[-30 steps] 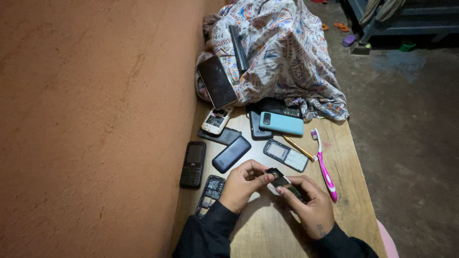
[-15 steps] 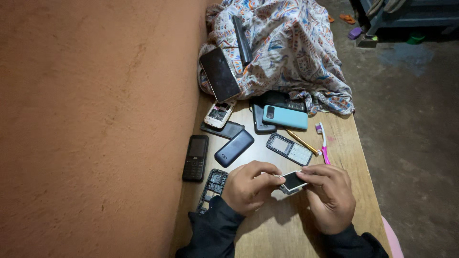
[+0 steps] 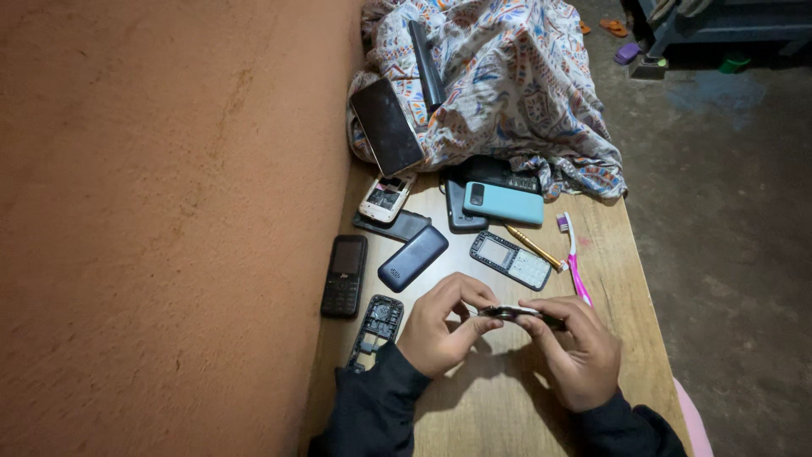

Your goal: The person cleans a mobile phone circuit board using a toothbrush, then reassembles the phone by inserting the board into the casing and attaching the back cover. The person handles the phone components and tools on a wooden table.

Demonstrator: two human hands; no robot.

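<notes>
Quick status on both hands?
Left hand: shut on the phone part, at its left end.
Right hand: shut on the same phone part, at its right end.

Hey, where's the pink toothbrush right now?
In the head view, the pink toothbrush lies on the wooden table's right side, just beyond the right hand, beside the yellow pen.

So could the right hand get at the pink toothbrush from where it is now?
Probably yes. The pink toothbrush lies uncovered on the table just beyond the right hand, with nothing between them, but that hand and the left hand are both gripping a small phone part.
</notes>
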